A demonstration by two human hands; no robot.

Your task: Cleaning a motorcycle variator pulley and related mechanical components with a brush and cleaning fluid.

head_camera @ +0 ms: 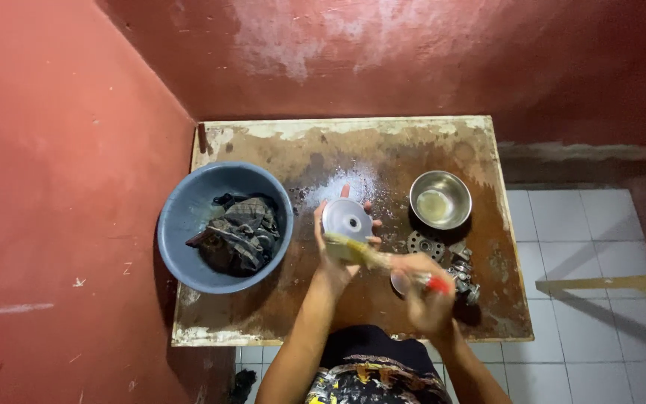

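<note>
Head view: left hand (336, 251) clamped around a round silver metal disc (347, 219), held upright over the worn wooden table (285, 299). Right hand (426, 295) (motion-blurred) closed on a red-handled paintbrush (383, 259), bristles touching the disc's lower edge. Left of the hands, blue basin (181, 224) holding dark parts; beyond the right hand, steel bowl (440, 199) and small metal parts (443, 258).

Head view, looking down on a worn brown table (278, 299) set in the corner of red walls. Left hand (336, 251) holds a round silver metal disc (346, 218) up off the table, fingers around its rim. Right hand (426, 295), blurred, grips a brush with a red handle (383, 260); bristles touch the disc's lower edge. Blue basin (181, 224) at left contains dark rags. Steel bowl (440, 199) and small metal parts (450, 262) sit at right.
</note>
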